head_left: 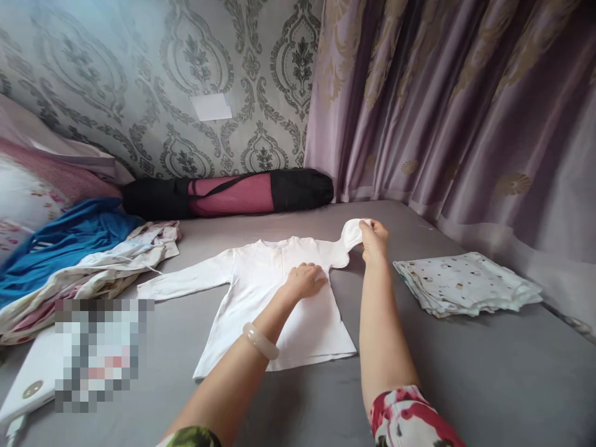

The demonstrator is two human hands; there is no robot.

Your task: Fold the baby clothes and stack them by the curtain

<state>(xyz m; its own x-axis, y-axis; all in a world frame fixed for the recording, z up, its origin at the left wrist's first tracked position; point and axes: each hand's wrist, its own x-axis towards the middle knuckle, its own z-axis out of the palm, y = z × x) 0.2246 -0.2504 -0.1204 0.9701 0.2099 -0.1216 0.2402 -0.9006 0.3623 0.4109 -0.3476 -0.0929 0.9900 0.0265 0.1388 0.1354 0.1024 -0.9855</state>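
Note:
A white long-sleeved shirt [261,316] lies spread on the grey bed sheet, its collar toward the wall. One sleeve stretches out flat to the left. My right hand [374,241] pinches the end of the other sleeve and holds it raised above the sheet, so that this sleeve bends upward. On the chest of the shirt rests my left hand [306,280], palm down and fingers lightly bent against the fabric, gripping nothing that shows. A pale bangle [261,341] circles the left wrist.
Folded patterned cloth [465,282] lies at the right. Blue clothing [69,242] and other garments are heaped at the left, near a white device [35,372] with a cable and a blurred-out patch. A black and pink rolled bag [233,194] lies along the wall, beside purple curtains [419,93].

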